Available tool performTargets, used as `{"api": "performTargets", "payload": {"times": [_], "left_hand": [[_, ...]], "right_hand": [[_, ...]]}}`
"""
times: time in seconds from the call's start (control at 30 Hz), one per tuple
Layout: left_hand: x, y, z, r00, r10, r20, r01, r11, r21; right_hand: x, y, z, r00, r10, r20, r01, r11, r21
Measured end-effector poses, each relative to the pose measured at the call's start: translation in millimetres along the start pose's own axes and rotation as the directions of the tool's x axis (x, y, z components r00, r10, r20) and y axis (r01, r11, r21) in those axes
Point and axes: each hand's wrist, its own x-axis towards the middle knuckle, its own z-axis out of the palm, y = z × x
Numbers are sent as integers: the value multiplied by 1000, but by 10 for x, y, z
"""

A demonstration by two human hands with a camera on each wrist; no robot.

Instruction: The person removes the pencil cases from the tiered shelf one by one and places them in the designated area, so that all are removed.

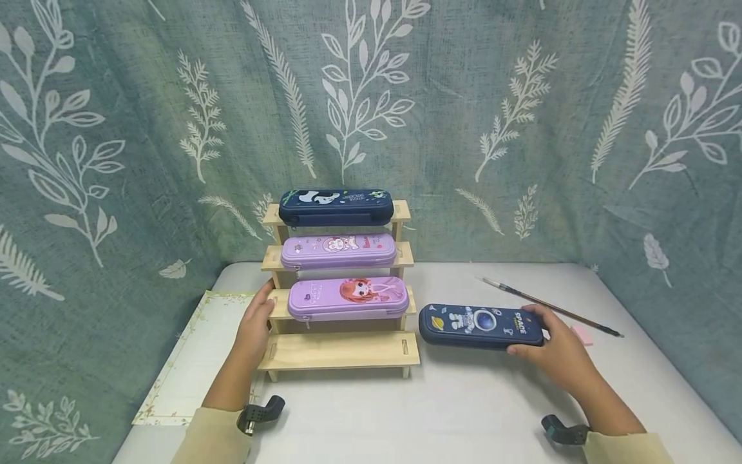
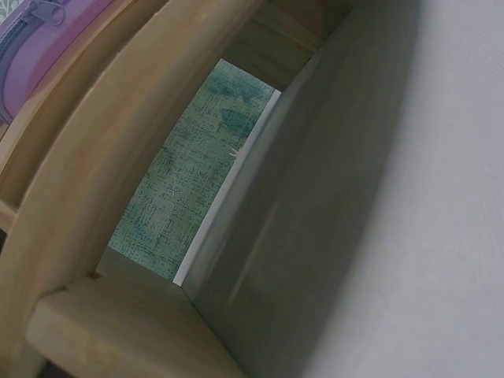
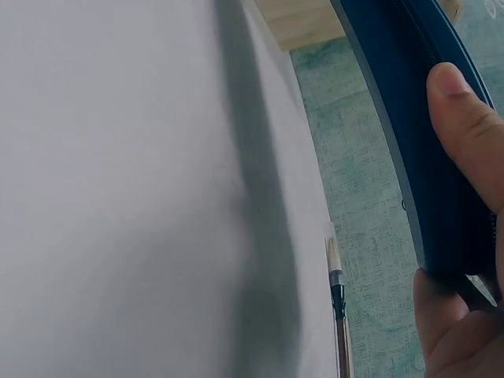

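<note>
My right hand [image 1: 559,351] grips the right end of a dark blue pencil case [image 1: 481,327] with a planet, an astronaut and "SPACE" on its lid. In the right wrist view the thumb [image 3: 465,118] lies along the case's zipped side, and the case is raised over the table. My left hand [image 1: 254,322] holds the left side of a stepped wooden rack [image 1: 342,351], beside its second tier from the bottom; the left wrist view does not show it. Three pencil cases lie on the upper tiers: a navy panda one [image 1: 336,207], a lilac one [image 1: 339,251] and a purple girl-print one [image 1: 348,298].
The rack's lowest tier is bare wood. Behind my right hand lie a long paintbrush [image 1: 551,306] and a pink block [image 1: 582,335] on the white table [image 1: 464,412]. A cream sheet with a floral border [image 1: 191,354] lies at the left. Green leaf-print cloth [image 1: 440,129] hangs behind.
</note>
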Motion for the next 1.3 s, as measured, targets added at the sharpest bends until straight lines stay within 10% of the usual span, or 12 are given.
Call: {"api": "performTargets", "payload": {"times": [0.57,1.3], "left_hand": [[66,13,27,1000,-8,-16,8,1000,10],[1,-14,-17,1000,-5,-4,5,1000,-14]], "right_hand": [[728,317,29,994,92,65,-94,995,28],[1006,582,283,975,192,115,-214,953,216]]}}
